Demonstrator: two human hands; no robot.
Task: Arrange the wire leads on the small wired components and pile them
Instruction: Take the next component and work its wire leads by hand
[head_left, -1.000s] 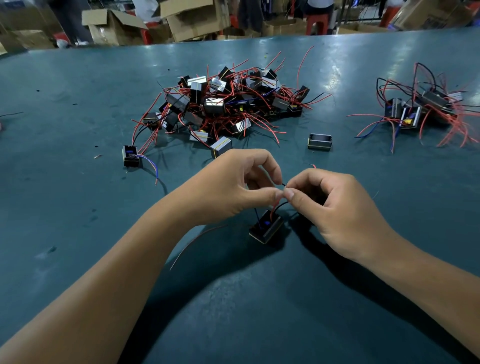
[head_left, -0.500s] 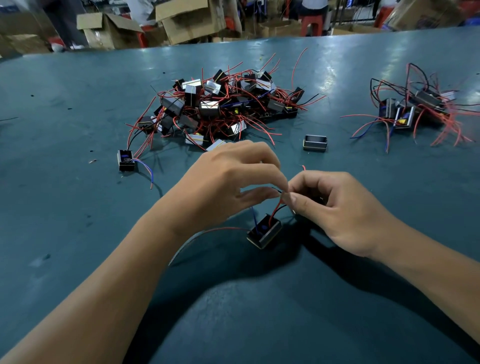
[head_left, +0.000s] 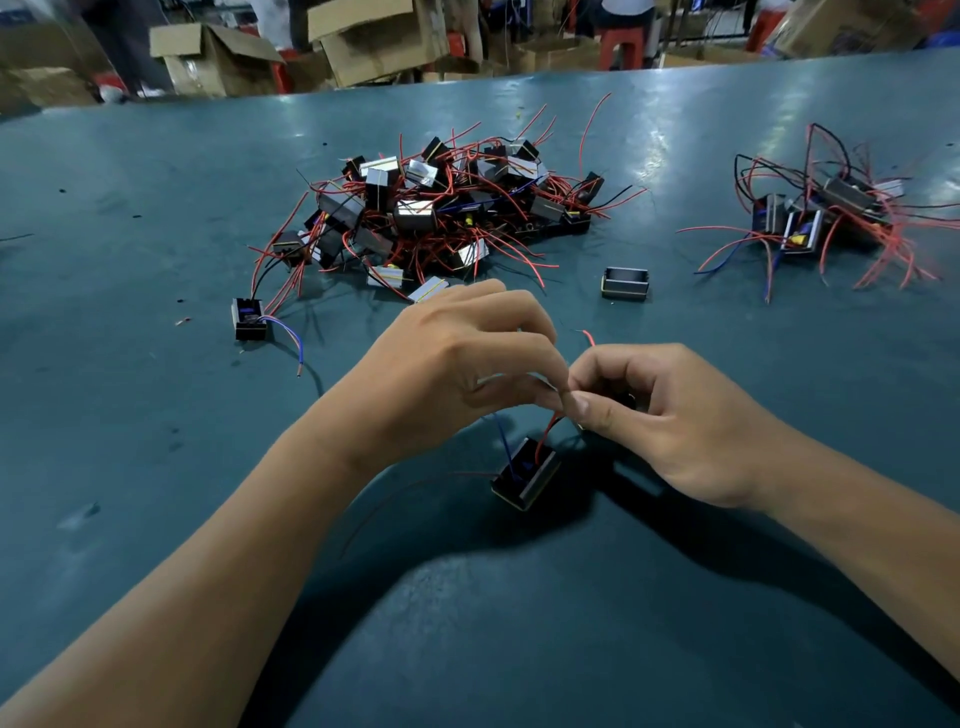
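A small black wired component (head_left: 525, 475) sits tilted on the teal table (head_left: 130, 415) just below my fingertips. Red and blue leads rise from it. My left hand (head_left: 457, 364) and my right hand (head_left: 670, 421) meet above it, thumbs and forefingers pinched on its leads. A red lead tip (head_left: 588, 338) sticks up behind my right hand. A big tangled heap of components (head_left: 436, 213) with red wires lies beyond my hands. A smaller pile (head_left: 826, 218) lies at the far right.
A lone component with a blue lead (head_left: 250, 319) lies left of the heap. A bare black part without wires (head_left: 625, 283) sits right of it. Cardboard boxes (head_left: 363, 36) and red stools stand past the table's far edge.
My left hand has rolled over so its back faces up more, fingers still pinched with the right on the leads. The component has stayed in place.
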